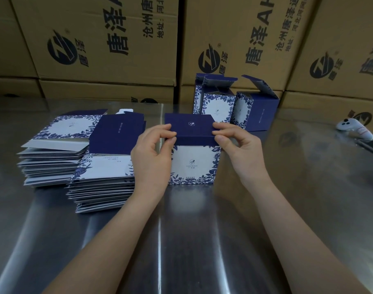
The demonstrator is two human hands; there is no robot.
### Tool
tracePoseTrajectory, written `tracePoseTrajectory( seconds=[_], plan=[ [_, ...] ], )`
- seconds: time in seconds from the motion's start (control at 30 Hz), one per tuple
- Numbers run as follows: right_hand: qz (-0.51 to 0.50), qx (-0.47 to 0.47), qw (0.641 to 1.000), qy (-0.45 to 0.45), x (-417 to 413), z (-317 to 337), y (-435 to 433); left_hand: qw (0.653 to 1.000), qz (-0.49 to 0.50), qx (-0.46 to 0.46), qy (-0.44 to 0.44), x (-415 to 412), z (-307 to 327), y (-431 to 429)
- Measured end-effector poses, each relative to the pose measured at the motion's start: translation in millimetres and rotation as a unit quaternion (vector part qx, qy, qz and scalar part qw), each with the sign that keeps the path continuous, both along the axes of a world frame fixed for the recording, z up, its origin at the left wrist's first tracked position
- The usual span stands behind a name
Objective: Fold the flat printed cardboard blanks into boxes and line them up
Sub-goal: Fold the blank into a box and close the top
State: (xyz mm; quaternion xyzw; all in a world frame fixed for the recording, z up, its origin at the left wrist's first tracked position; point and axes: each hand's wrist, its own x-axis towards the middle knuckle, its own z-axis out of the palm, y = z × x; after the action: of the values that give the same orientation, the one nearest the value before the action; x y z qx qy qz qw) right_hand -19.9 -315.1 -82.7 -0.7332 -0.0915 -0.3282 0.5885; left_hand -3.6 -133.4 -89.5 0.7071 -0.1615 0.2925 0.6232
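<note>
Steel table (202, 240): folded boxes (218, 107) noted at 1 o'clock, current lid (191, 126) pinched by left hand (153, 149) and right hand (236, 145), blank stacks (100, 183) outstanding at 9 o'clock.

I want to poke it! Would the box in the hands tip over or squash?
The box probably slides rather than tips: it sits squat on a smooth, shiny table. It likely feels light and dents easily, since it is folded from thin card like the blanks stacked beside it.
</note>
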Motion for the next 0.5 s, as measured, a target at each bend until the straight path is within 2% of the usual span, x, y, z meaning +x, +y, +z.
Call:
tracePoseTrajectory(
  seconds=[0.1,0.27,0.5],
  plan=[
    [-0.02,-0.035,0.999,-0.007,0,-1,2,0.999,-0.007,0.037,-0.008,0,1,0],
    [-0.027,-0.107,0.994,-0.013,-1,-1,6,0.988,0.043,0.134,-0.071,2,3,-3],
    [-0.019,-0.026,0.999,0.001,2,2,12,0.994,0.03,0.097,-0.034,5,6,-8]
  ],
)
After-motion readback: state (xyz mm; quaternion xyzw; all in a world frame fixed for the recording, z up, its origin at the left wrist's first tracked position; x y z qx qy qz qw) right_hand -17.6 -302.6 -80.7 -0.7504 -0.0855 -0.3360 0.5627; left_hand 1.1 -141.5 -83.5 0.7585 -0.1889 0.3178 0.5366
